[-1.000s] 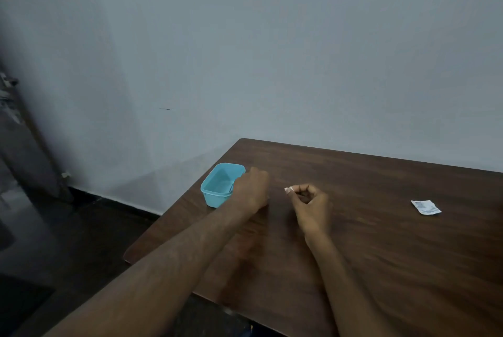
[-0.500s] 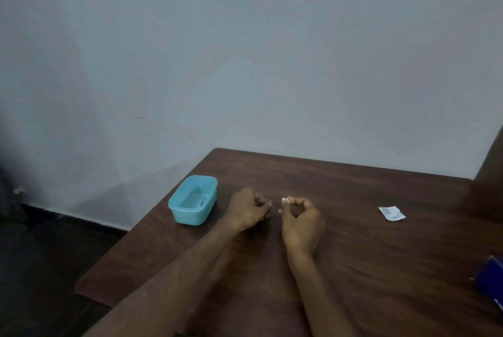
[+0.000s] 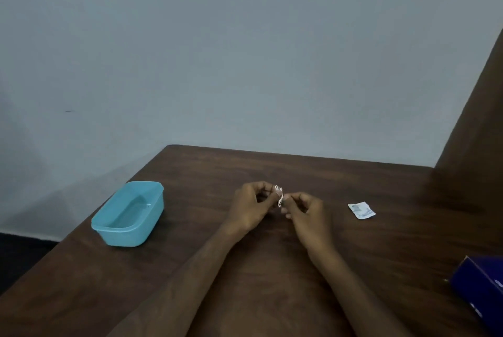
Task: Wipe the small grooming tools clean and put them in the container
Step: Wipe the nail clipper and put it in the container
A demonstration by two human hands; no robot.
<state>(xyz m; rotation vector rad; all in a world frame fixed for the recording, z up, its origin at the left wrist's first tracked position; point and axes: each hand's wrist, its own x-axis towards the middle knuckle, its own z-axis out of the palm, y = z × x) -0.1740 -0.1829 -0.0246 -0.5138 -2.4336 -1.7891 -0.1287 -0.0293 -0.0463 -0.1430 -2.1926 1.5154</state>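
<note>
Where fingertips meet: both hands (image 3: 277,208) curled.

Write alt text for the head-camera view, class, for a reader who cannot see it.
Two hands, the left hand and right hand, meet over a dark wooden table, pinching a small shiny tool between them. A light blue container sits to their left, a torn white sachet to their right, and a dark blue box at the right edge.
</note>
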